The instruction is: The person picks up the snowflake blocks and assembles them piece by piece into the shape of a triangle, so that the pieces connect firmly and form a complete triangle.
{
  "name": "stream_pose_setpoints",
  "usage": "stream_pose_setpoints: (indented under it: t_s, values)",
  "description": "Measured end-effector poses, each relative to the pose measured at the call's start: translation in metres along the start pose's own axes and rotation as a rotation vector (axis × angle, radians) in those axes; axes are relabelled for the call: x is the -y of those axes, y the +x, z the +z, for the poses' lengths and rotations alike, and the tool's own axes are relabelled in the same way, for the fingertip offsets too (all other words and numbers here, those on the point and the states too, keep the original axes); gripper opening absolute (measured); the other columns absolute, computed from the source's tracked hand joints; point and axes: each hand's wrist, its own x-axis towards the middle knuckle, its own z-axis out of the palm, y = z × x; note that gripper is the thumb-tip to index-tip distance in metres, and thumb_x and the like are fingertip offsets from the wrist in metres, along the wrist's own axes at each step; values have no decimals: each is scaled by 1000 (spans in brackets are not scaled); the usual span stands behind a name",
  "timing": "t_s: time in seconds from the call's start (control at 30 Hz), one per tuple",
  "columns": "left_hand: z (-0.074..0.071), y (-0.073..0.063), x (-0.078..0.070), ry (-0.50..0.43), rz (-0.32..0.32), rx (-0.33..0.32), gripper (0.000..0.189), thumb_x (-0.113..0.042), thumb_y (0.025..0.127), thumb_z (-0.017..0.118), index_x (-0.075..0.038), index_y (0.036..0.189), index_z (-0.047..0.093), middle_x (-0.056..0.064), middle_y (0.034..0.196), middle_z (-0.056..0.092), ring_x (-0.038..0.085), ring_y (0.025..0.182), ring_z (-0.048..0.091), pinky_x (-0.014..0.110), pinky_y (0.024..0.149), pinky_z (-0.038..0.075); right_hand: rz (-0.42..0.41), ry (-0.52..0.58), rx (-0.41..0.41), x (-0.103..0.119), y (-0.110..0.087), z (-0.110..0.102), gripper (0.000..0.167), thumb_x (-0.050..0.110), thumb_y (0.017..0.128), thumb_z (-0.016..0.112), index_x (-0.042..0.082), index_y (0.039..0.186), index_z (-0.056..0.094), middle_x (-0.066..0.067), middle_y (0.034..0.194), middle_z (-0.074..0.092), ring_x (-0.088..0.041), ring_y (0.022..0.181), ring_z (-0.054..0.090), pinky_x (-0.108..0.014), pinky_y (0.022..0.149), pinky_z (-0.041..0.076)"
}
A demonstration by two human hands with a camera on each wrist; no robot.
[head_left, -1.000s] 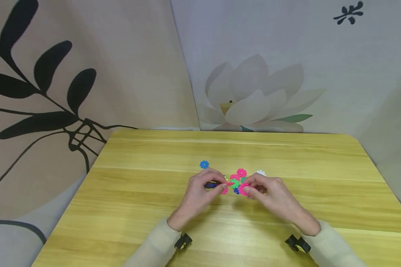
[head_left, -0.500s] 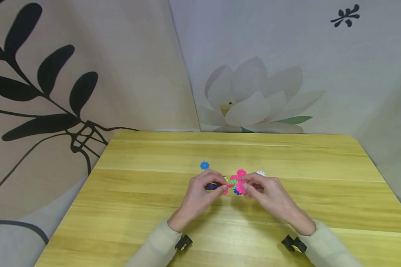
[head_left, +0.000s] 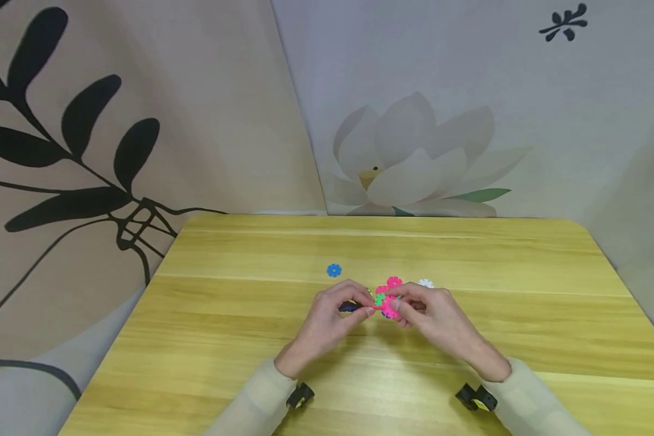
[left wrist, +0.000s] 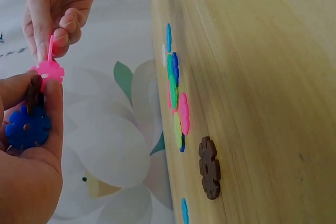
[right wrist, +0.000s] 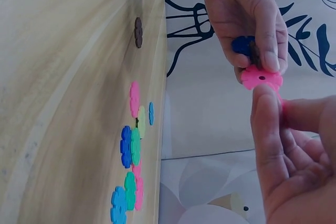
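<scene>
My left hand (head_left: 327, 318) grips a short chain of slotted flower-shaped discs: a dark blue disc (left wrist: 27, 128), a brown disc (left wrist: 34, 94) and a pink disc (left wrist: 50, 71) at the end. Thumb and forefinger pinch near that pink end. Opposite it, my right hand (head_left: 444, 315) pinches a second pink disc (head_left: 390, 307), edge-on in the left wrist view. The two pink discs meet at right angles between the fingertips; how deep their slots engage is hidden. Both hands are raised above the table.
On the wooden table (head_left: 240, 254) below lie several loose discs. A brown disc (left wrist: 210, 169) and a light blue disc (head_left: 334, 270) lie apart; pink, green (right wrist: 135, 146) and dark blue (right wrist: 126, 146) ones overlap. A white disc (head_left: 426, 283) is beyond my right hand.
My right hand has moved left with its pink disc, and my left hand slightly right. The gap between the two pink discs has closed.
</scene>
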Motion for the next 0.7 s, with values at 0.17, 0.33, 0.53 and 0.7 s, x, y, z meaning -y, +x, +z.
stream_pose_setpoints:
  t_s: [0.17, 0.33, 0.53, 0.7]
  values:
    - [0, 0, 0, -28, 3, 29, 5, -9, 95, 75, -4, 95, 74, 2, 107, 72, 20, 106, 67, 33, 96, 56, 20, 45, 20, 2, 0, -1, 22, 10, 102, 66, 0, 121, 71, -8, 87, 74, -22, 71, 72, -36, 64, 62]
    - [0, 1, 1, -53, 7, 18, 3, -6, 94, 75, -5, 92, 73, 2, 105, 72, 18, 104, 67, 31, 93, 57, 34, 85, 27, 3, 3, 1, 24, 10, 101, 67, -2, 121, 71, -9, 89, 75, -26, 71, 72, -37, 64, 62]
    - [-1, 0, 2, -83, 5, -2, 8, -1, 92, 76, -6, 88, 72, 3, 103, 72, 19, 103, 67, 31, 92, 58, 75, 121, 26, 3, 7, 7, 24, 10, 101, 68, -3, 121, 70, -10, 87, 74, -29, 71, 71, -36, 63, 62]
    - [-2, -1, 4, -114, -27, -6, 8, 0, 92, 76, -6, 87, 72, 3, 103, 71, 20, 104, 67, 31, 91, 58, 91, 147, 24, 3, 9, 11, 23, 7, 100, 67, -6, 119, 70, -11, 85, 73, -32, 71, 70, -37, 63, 62]
